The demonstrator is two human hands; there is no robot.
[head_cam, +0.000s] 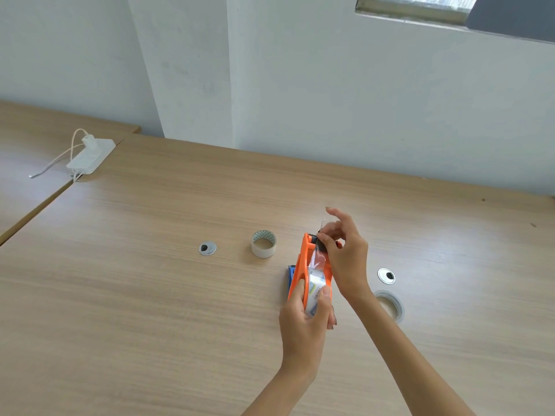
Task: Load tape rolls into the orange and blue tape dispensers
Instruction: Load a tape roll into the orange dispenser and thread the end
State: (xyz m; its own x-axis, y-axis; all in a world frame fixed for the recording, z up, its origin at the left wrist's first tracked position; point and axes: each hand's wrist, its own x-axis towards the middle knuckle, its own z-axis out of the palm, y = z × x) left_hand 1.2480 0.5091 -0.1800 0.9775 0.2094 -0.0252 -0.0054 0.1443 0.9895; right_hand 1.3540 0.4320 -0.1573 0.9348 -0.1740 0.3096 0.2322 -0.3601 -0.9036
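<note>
My left hand point(303, 322) grips the orange tape dispenser point(306, 259) near its rear end, thumb and fingers around the clear tape roll point(315, 288) seated in it. My right hand point(345, 250) pinches the free end of the clear tape strip point(318, 256) near the dispenser's serrated front edge. The blue tape dispenser point(290, 276) lies on the table behind the orange one, mostly hidden. A second tape roll point(263, 244) stands on the table to the left. Another roll point(390, 304) lies flat to the right of my right forearm.
The wooden table point(150, 280) has two metal cable grommets point(207, 248), point(386, 276). A white power strip point(90, 156) with a plugged charger and cable lies at the far left, by the seam with a neighbouring desk. A wall runs along the table's far edge.
</note>
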